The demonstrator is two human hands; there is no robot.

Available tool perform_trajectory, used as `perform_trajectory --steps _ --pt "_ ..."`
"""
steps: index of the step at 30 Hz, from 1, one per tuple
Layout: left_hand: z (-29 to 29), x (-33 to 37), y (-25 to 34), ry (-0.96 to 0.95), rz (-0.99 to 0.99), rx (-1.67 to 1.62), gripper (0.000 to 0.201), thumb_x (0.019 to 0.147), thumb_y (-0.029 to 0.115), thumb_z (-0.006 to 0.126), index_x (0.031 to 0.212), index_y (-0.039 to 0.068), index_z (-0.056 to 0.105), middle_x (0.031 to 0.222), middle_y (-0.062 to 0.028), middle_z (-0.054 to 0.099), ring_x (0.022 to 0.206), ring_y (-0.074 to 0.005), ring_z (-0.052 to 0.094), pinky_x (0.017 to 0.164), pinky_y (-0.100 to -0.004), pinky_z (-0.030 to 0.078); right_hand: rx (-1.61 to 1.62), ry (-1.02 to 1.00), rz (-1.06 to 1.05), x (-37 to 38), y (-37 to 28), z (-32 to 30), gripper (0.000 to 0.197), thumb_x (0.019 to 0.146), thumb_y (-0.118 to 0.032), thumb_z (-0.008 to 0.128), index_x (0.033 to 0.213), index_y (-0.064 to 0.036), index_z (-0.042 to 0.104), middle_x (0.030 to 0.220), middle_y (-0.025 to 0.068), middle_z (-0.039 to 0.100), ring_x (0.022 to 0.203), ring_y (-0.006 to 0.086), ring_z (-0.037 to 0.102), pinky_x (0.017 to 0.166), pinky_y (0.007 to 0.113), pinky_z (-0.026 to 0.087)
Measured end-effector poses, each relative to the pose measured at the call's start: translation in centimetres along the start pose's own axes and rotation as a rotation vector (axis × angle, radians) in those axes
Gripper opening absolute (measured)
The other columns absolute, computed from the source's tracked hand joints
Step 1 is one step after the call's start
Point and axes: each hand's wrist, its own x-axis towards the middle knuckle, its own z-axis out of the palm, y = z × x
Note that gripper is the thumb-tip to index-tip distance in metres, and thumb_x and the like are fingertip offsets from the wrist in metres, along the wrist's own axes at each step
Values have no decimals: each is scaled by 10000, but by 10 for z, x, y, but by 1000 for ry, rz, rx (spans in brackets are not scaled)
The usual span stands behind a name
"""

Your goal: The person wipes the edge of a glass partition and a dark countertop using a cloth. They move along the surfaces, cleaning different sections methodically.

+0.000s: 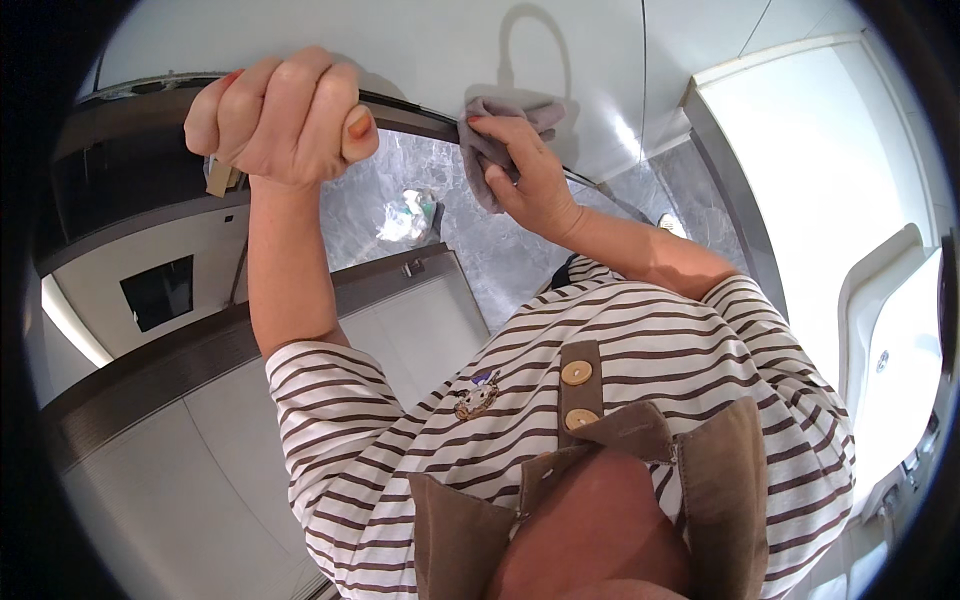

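Note:
My left hand (285, 115) is a closed fist over a dark rail (415, 113), which runs out to either side of it along a pale wall. The curled fingers hide whatever they hold. A small tan piece (220, 178) shows just under this fist. Farther right, my right hand (530, 185) grips a bunched grey-mauve cloth (482, 150). That cloth lies against the rail, and one end of it sticks out beyond my fingers toward the wall.
White crumpled stuff, perhaps a bag (408, 216), lies on the grey marbled floor (375, 165). Brown-framed pale panels (240, 420) stand at lower left, near a dark glossy panel (130, 185). A white basin (895, 350) is on the right. The pale wall (420, 50) carries a curved shadow.

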Motion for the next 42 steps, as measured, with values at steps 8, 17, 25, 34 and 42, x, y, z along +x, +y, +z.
perform_trajectory --steps 8,17,25,34,42 --pt "14 -2 6 36 33 -14 452 971 379 352 583 242 539 658 103 593 658 -78 529 764 -282 322 41 7 -89 27 -20 2 540 720 74 556 1248 -30 505 1208 159 559 1068 352 540 937 398 443" --pt "-3 8 32 -85 26 12 457 950 396 355 587 273 605 714 111 649 690 -78 544 778 -278 327 -29 46 -5 -25 4 -15 526 723 59 547 1240 -27 505 1156 175 562 1072 367 537 947 408 439" --pt "14 -14 62 -60 55 -12 447 949 392 371 595 264 612 721 101 656 674 -83 545 763 -287 327 -41 64 -5 -52 47 -20 492 748 50 559 1231 -27 509 1142 177 565 1046 364 542 922 409 446" --pt "-16 3 86 -88 83 -9 410 954 402 389 631 281 610 745 119 656 713 -78 566 770 -284 333 -57 109 -51 -69 17 -20 474 767 40 592 1228 -38 516 1130 157 578 1012 330 576 878 368 469" --pt "6 -9 95 -72 76 -23 425 956 404 372 621 293 608 739 123 652 710 -76 560 778 -283 334 -52 95 89 -96 65 -26 486 743 36 579 1220 -30 511 1168 169 551 1078 351 548 937 380 452"
